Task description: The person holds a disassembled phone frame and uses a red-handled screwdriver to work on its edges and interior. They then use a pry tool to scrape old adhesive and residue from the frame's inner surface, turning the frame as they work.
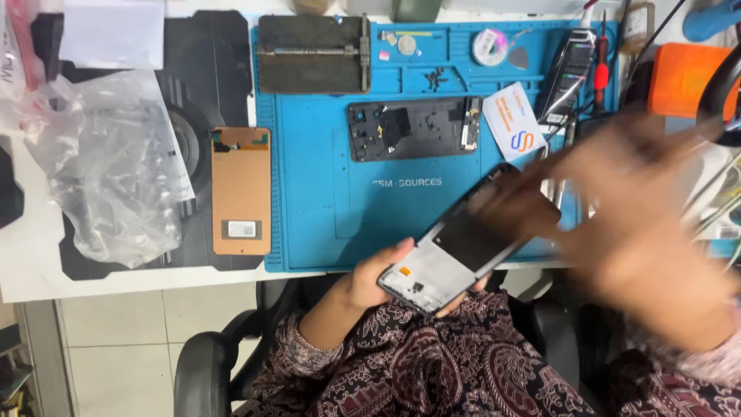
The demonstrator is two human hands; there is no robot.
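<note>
The phone frame [455,251] sits tilted above the table's [116,282] near edge, clasped in the left hand [378,282]. The right hand [633,224], blurred, touches its top; its grip cannot be told. Probably mid-disassembly; steadying comes next. Blue mat [324,208] beyond.

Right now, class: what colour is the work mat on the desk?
Blue work mat, clearest in the head view.
</note>
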